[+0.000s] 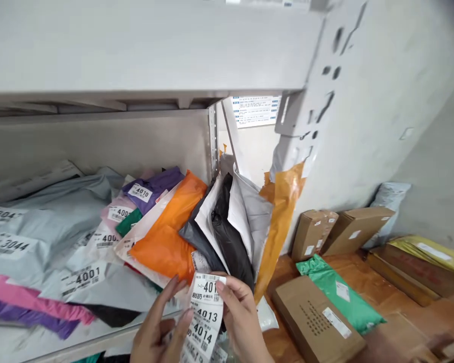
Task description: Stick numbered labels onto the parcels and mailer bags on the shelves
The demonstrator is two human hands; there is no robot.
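A white strip of printed number labels (206, 319) hangs in front of the shelf, with 4013 and 4014 readable on it. The thumb and fingers of my right hand (245, 318) pinch its upper right corner, partly covering the top number. At its left edge, my left hand (162, 325) holds the strip with the thumb against it, the index finger stretched upward. Just behind the hands lies an orange mailer bag (170, 229). Dark, white and grey mailer bags (232, 237) stand upright beside it.
Labelled parcels, including a purple bag (155, 186) and grey bags (53, 217), fill the shelf's left. A metal upright (298, 116) with orange tape (283, 222) bounds its right end. Cardboard boxes (314, 317) and a green bag (338, 292) lie on the floor.
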